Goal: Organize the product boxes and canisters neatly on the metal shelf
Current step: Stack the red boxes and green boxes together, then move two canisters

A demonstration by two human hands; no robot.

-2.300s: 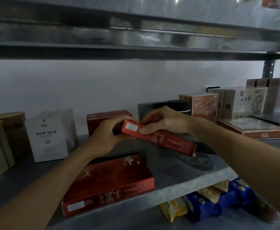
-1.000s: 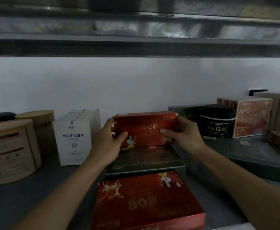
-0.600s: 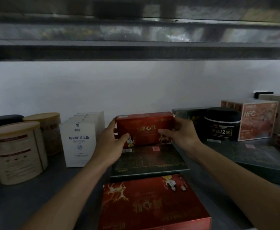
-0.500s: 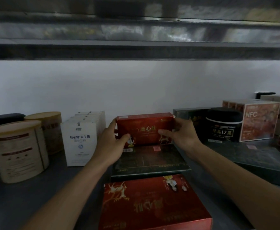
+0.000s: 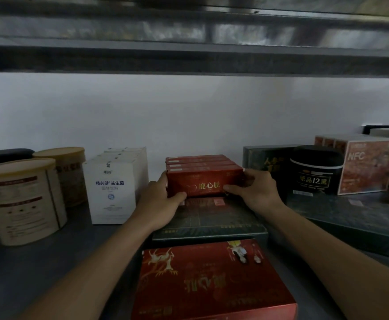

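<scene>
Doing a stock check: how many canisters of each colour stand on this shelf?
Tan canisters: 2
Black canister: 1
Total: 3, leaving out a dark top at far left, too hidden to tell.

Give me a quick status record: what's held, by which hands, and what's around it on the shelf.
held: small red box, upright, front face toward camera
grip: left hand on its left end, right hand on its right end
behind: row of matching red boxes
in front: dark green flat box, then large red box
left: white boxes, beige canisters
right: black canister
</scene>
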